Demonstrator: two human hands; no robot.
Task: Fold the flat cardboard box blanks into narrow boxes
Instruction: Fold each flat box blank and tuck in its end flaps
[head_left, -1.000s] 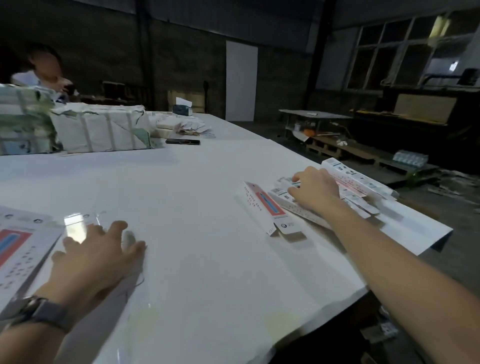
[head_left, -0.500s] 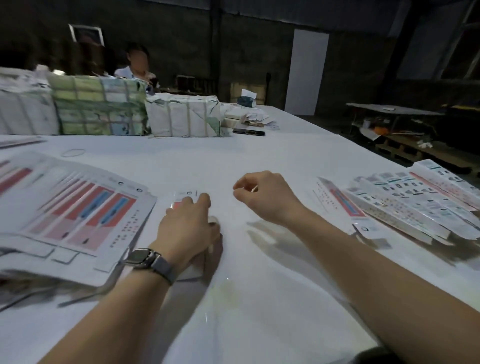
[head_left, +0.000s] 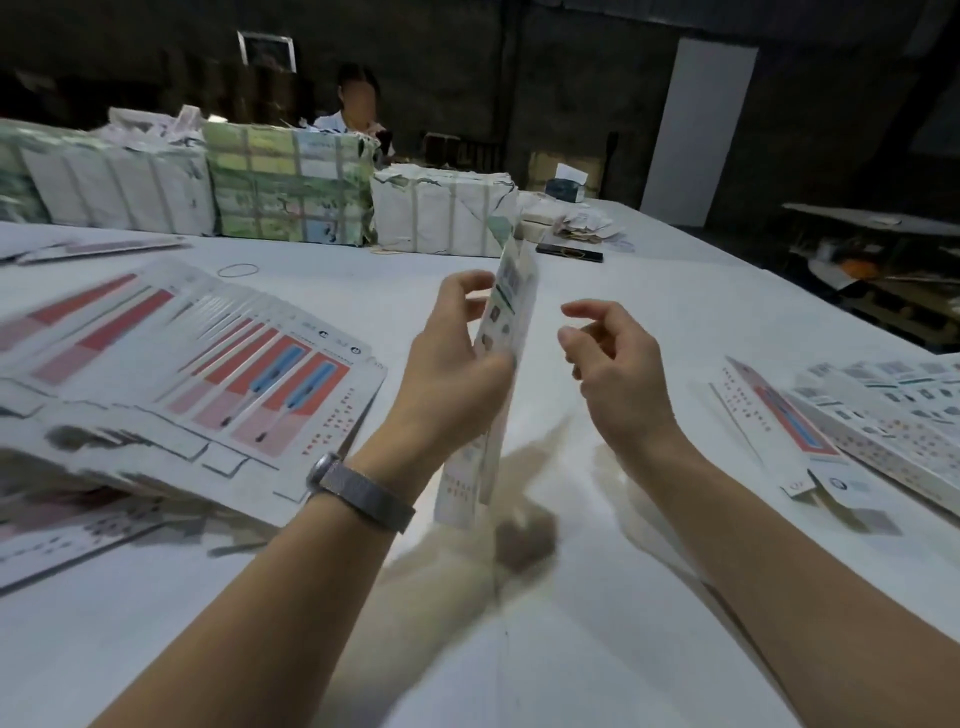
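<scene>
Gripping one box blank (head_left: 506, 312) upright above the tabletop (head_left: 597, 649), the left hand (head_left: 457, 358) curls its fingers (head_left: 462, 283) around it; right of the blank, the right hand (head_left: 613, 364) hovers apart, fingers loosely bent, holding nothing.

1. Left hand (head_left: 457, 364) grips an upright box blank (head_left: 498, 353) above the tabletop (head_left: 597, 649).
2. Right hand (head_left: 613, 374), fingers (head_left: 582, 312) loosely curled, hovers just beside it at 3 o'clock.
3. Fanned blanks (head_left: 208, 374) lie at 9 o'clock.
</scene>
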